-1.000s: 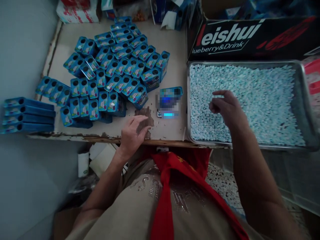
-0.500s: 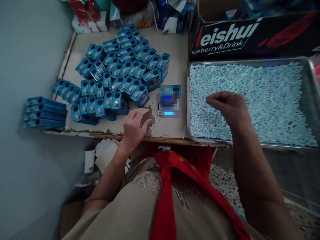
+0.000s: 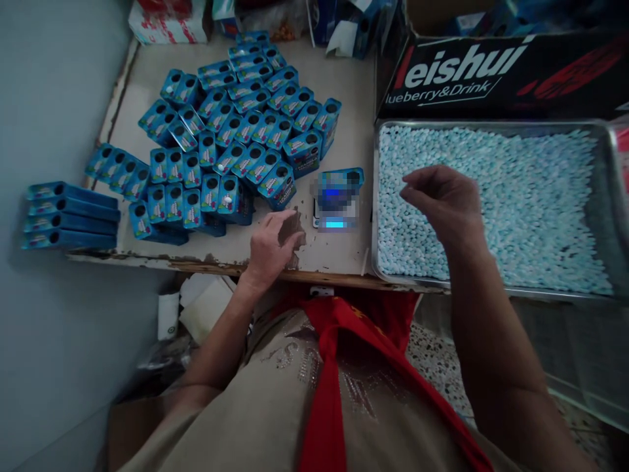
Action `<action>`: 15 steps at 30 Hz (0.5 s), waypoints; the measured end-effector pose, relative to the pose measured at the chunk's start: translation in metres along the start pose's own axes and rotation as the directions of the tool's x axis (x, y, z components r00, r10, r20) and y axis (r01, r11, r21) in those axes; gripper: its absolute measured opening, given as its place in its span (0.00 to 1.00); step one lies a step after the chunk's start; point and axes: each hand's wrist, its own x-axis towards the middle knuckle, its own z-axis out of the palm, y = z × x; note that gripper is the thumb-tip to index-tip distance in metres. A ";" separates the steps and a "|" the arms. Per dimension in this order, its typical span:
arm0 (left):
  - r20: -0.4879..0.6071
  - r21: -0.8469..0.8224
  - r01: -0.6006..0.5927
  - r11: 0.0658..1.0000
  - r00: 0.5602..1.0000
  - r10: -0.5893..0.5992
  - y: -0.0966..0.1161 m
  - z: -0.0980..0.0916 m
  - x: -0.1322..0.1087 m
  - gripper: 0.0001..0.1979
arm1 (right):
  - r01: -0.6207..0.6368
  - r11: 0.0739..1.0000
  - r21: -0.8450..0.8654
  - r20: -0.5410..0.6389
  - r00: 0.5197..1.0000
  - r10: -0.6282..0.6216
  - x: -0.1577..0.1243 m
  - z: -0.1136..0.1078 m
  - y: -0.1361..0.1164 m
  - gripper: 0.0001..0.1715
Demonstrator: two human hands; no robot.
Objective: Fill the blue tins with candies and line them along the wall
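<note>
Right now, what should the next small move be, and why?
Perhaps bring the right hand leftward to the blue container by the lit display: it looks nearly pinched over the tray of pale-blue pieces, though whether it holds one cannot be told, and that container lies just beyond the tray's left edge.

A pale table (image 3: pixel 346 85), its surface chipped along the wooden front edge, carries a metal tray (image 3: pixel 608 203). Right behind the tray stands a black carton (image 3: pixel 457 72). Just left of the tray sits a partly blurred device (image 3: pixel 335 224) with a lit display; a thin white stick (image 3: pixel 364 261) lies near the tray's front left corner. Farther left of the tray, many blue boxes (image 3: pixel 228 132) stand clustered.
</note>
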 end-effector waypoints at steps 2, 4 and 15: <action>0.010 -0.017 0.011 1.000 1.000 -0.011 -0.001 0.003 0.000 0.26 | 0.135 0.988 -0.074 0.030 0.991 -0.133 0.007 0.015 -0.012 0.09; 0.017 -0.037 0.017 0.999 1.000 -0.017 -0.003 0.003 -0.002 0.26 | 0.249 0.953 -0.174 0.082 0.968 -0.238 0.015 0.031 -0.024 0.10; 0.336 0.164 -0.193 0.967 0.933 0.130 0.072 0.028 0.108 0.33 | 0.178 0.978 0.108 -0.146 0.976 -0.162 0.021 0.036 -0.020 0.13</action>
